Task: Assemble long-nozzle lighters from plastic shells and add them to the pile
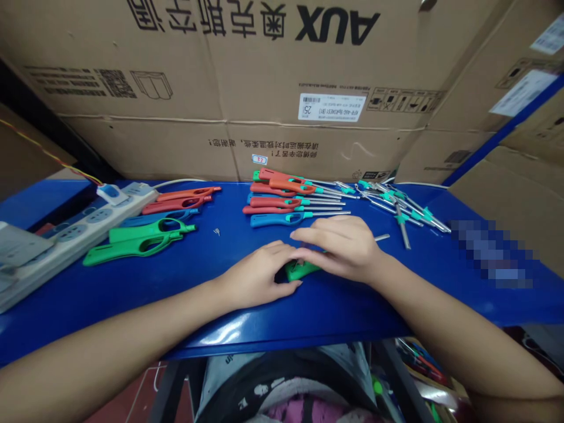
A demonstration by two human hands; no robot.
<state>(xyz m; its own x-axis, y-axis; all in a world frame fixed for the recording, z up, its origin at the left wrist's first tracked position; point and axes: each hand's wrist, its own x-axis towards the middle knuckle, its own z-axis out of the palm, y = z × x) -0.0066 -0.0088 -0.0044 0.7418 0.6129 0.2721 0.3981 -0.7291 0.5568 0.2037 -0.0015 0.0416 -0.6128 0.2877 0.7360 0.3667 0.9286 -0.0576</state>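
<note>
1. Your left hand [264, 273] curves about the rounded end of a green plastic lighter-shaped handle [302, 270] on the glossy blue tabletop [220, 329]; you cannot tell whether it clamps.
2. Your right hand [341, 247] covers the handle's other side, its grip hidden.
3. Beyond your hands lie red, orange and blue long-nosed lighters [282, 202].
4. Silver metal rods with turquoise fittings [403, 214] lie rightward.

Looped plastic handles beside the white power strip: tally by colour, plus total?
Green looped plastic handles: 2
Blue looped plastic handle: 1
Red or orange looped plastic handles: 2
Total: 5
</note>
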